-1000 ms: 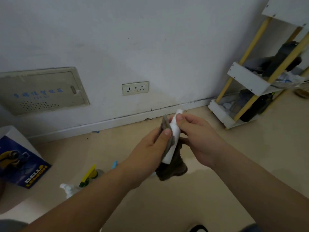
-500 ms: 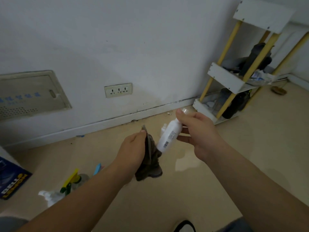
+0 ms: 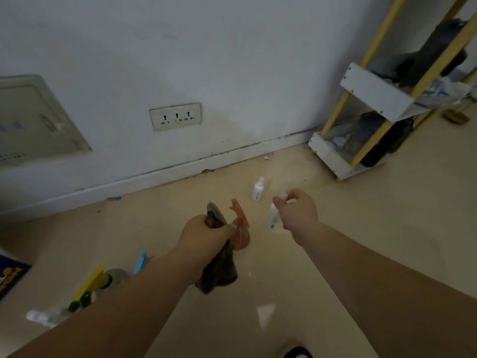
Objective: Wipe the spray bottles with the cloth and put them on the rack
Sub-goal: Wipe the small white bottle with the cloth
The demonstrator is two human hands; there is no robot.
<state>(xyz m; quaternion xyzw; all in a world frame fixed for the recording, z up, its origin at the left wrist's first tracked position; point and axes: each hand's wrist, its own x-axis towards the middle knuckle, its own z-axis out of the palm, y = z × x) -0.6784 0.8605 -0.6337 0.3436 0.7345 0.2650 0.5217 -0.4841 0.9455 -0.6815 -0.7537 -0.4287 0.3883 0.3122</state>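
My right hand [image 3: 296,211] grips a small white spray bottle [image 3: 273,217] by its top, bottle hanging down over the floor. My left hand [image 3: 206,235] holds a dark brown cloth [image 3: 219,273] that droops below the fist. An orange-red spray bottle [image 3: 241,227] stands on the floor just right of my left hand. Another small white spray bottle [image 3: 258,189] stands on the floor farther back. The white rack with yellow posts [image 3: 374,96] stands at the far right by the wall.
More spray bottles lie at the lower left: one with a yellow trigger [image 3: 96,285], one with a blue part [image 3: 140,262], and a clear one [image 3: 41,317]. A wall socket [image 3: 175,116] and a panel [image 3: 33,120] are on the wall. Dark items fill the rack's shelves.
My hands have parted: the white bottle has come away from the cloth and moved right and down toward the floor. My view has swung, bringing the orange and second white bottle into sight.
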